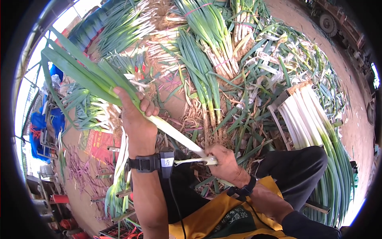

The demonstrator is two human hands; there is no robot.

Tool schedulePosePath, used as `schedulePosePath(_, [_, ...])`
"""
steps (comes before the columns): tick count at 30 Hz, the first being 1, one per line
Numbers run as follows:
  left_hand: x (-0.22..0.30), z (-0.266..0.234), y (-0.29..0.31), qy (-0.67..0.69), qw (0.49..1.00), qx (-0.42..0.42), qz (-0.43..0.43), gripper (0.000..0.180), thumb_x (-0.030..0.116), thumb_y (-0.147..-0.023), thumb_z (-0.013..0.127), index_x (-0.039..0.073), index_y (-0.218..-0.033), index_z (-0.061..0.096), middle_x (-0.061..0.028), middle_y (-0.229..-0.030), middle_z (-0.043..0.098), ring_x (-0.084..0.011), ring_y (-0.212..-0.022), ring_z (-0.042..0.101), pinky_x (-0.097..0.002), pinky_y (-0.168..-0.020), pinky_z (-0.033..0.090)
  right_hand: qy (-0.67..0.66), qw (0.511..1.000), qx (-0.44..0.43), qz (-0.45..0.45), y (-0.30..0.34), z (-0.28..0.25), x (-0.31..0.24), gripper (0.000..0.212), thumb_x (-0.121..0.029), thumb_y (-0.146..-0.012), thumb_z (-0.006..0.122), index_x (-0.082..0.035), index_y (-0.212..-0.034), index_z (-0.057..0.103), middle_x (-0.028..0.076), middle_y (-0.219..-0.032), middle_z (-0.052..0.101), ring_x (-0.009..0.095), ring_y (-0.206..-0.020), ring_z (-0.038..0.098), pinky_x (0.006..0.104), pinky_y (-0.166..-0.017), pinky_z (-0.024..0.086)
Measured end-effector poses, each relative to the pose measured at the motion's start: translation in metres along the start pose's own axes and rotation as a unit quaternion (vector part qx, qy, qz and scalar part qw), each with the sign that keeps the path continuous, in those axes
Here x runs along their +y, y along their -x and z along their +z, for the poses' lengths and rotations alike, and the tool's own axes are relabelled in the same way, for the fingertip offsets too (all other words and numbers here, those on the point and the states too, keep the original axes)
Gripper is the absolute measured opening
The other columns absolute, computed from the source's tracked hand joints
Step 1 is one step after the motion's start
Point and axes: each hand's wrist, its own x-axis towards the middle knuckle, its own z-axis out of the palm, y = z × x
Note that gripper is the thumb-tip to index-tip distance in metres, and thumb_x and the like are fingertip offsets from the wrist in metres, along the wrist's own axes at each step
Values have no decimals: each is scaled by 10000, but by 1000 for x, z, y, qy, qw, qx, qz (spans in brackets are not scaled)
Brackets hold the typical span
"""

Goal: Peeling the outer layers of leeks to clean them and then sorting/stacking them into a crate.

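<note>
My left hand [139, 109] is closed round a long leek [177, 133], just where the white shank turns into green leaves. The leaves fan out to the upper left. At the lower end of the shank, my right hand [225, 163] is closed on its tip, so the root end is hidden by the fingers. A thin pale strip [193, 161] sticks out leftward from under the right hand; whether it is a peeled outer layer I cannot tell. The leek slants across my lap, above a yellow apron [221, 217].
At right, a rack [278, 125] holds a stack of cleaned leeks [304, 115], roots upward. Tied leek bundles [221, 59] and loose leeks [199, 75] lie ahead. Leaf trimmings [258, 83] cover the ground. Pinkish ties [81, 171] are scattered at left, near more leeks [97, 111].
</note>
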Motion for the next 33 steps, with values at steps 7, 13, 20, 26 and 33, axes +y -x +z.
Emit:
schedulePosePath(7, [-11, -1, -1, 13, 1000, 3, -8, 631, 714, -884, 549, 93, -805, 471, 17, -642, 353, -113, -545, 342, -272, -548, 319, 59, 997, 32, 44, -7, -2, -5, 266, -75, -757, 778, -35, -939, 589, 151, -851, 642, 358, -777, 660, 405, -681, 541])
schedulePosePath(13, [-17, 7, 0, 27, 999, 23, -18, 614, 694, -882, 574, 94, -812, 469, 18, -649, 356, -111, -547, 340, -267, -547, 319, 97, 994, -39, 16, 7, -9, 4, 336, 4, -683, 696, -53, -1009, 635, 145, -971, 627, 352, -842, 661, 413, -713, 561])
schedulePosePath(20, [-4, 3, -2, -13, 999, 34, 0, 582, 652, -926, 548, 83, -834, 467, 26, -662, 330, -109, -574, 328, -254, -563, 313, 19, 992, -111, -48, 7, -34, -5, 415, 17, -642, 667, -65, -1044, 610, 116, -961, 614, 341, -856, 649, 431, -779, 548])
schedulePosePath(26, [2, -13, -8, 1, 1000, -4, 30, 566, 642, -931, 549, 84, -853, 488, 18, -668, 343, -105, -566, 332, -258, -573, 324, 122, 947, -283, 90, 40, -21, 26, 435, -81, -742, 648, -68, -1164, 543, 162, -1008, 661, 383, -938, 650, 481, -775, 526])
schedulePosePath(33, [-6, 6, 8, -49, 998, 9, 38, 571, 646, -929, 545, 86, -841, 482, 22, -653, 316, -105, -558, 326, -262, -545, 313, 162, 946, -216, 180, 77, -5, 67, 400, -101, -789, 611, -69, -1183, 546, 188, -1000, 675, 397, -921, 653, 488, -795, 514])
